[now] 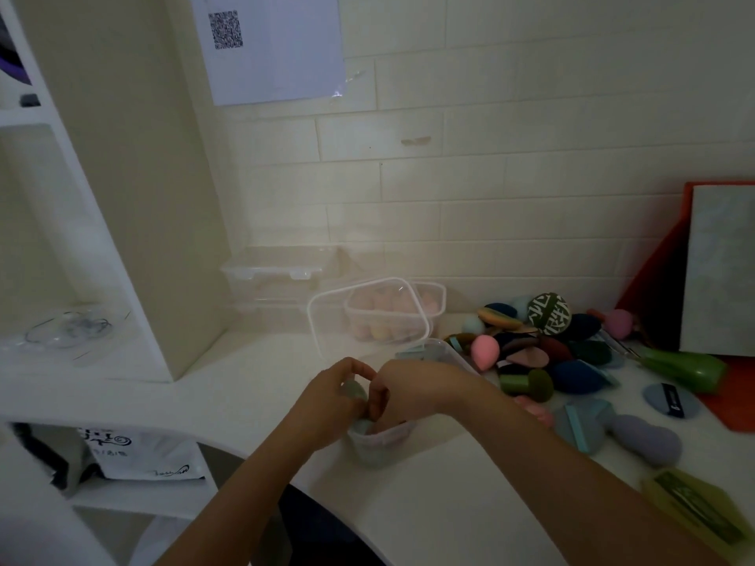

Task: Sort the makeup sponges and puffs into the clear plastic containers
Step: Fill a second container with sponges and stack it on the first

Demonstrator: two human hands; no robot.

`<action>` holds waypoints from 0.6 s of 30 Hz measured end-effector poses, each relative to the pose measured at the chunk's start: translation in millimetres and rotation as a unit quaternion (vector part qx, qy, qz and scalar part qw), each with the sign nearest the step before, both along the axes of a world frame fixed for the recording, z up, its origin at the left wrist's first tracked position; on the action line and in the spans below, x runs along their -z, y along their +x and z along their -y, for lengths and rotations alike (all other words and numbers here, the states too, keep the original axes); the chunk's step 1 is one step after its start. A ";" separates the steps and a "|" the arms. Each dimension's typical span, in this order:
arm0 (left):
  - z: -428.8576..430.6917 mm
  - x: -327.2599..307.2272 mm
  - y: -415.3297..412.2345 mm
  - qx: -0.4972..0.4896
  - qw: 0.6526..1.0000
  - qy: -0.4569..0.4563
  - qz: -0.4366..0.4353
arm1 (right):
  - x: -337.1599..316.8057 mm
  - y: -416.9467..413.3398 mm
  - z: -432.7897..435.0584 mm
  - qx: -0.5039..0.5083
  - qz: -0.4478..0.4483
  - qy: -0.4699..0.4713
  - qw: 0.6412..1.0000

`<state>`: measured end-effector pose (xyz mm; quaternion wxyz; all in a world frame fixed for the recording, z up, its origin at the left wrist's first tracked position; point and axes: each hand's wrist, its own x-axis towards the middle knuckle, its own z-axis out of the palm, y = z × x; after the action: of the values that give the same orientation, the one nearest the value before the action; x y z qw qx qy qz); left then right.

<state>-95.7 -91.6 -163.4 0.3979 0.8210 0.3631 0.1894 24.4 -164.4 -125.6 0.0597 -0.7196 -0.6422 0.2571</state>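
Low in the centre of the frame, the left hand point(339, 396) curls its fingers and thumb round a rounded grey-green sponge point(354, 390), held just above the near end of the clear container point(378, 445) on the table point(416, 504). The container's long axis runs from that near end away toward the upper right, so the sponge only has to go straight down. The right hand point(408, 392) is the nearer of the two to the opening: its curled fingers dip inside among pale blue pieces, and I cannot tell whether they grip anything. They fill the very spot below the sponge and look likely to crowd the drop. A loose lid point(339, 341) leans just behind the hands, in front of a second container point(436, 298) holding pink and yellow sponges. To the right lies the unsorted pile of sponges and puffs point(547, 345), with a pink teardrop sponge point(484, 351) nearest the container. Closed stacked containers point(278, 275) sit against the wall.
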 end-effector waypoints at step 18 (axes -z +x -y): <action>-4.7 6.1 -18.8 0.227 0.926 0.302 -0.015 | -36.1 91.1 11.3 0.208 -0.156 0.264 0.929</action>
<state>-114.5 -86.9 -169.5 0.1579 0.9655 0.0982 0.1823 115.5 -175.7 -89.5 0.3996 -0.7461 -0.5050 0.1692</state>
